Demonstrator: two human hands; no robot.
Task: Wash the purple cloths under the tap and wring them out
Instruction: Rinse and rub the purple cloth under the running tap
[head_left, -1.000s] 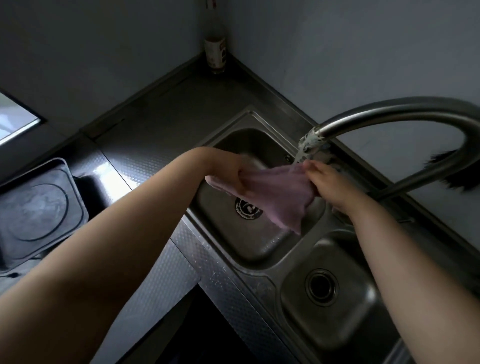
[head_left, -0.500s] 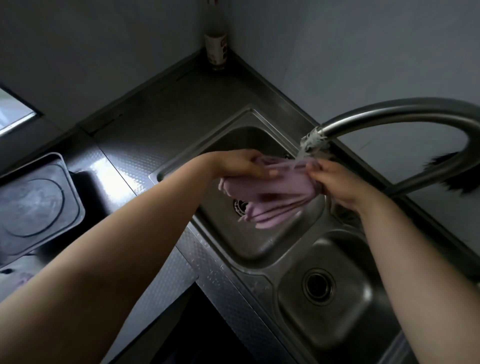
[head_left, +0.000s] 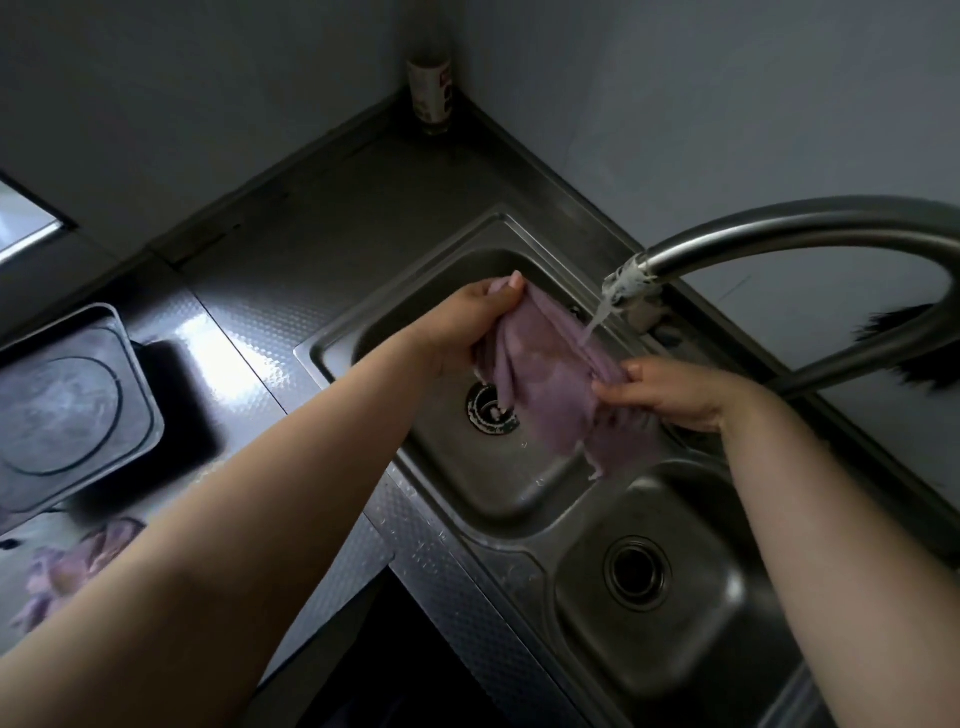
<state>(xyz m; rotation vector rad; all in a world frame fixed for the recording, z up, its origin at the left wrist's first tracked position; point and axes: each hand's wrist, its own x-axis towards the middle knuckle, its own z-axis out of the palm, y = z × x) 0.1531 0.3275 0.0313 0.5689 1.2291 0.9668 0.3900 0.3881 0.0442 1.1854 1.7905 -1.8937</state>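
A wet purple cloth (head_left: 545, 384) hangs stretched between my two hands over the left basin of the steel sink (head_left: 332, 358). My left hand (head_left: 467, 322) grips its upper corner. My right hand (head_left: 670, 389) pinches the opposite edge. Water runs from the spout of the curved steel tap (head_left: 779, 228) onto the cloth's top edge. A second purple cloth (head_left: 72, 566) lies crumpled on the counter at the lower left, partly hidden by my left forearm.
The right basin (head_left: 691, 639) with its drain lies near me. A square dark tray (head_left: 67, 410) sits on the counter at left. A bottle (head_left: 429, 93) stands in the far wall corner. A dark brush (head_left: 904, 343) sticks out behind the tap.
The cloth, bunched between my hands half a second ago, is now pulled open. My left hand moved up and away; my right hand moved down to the right.
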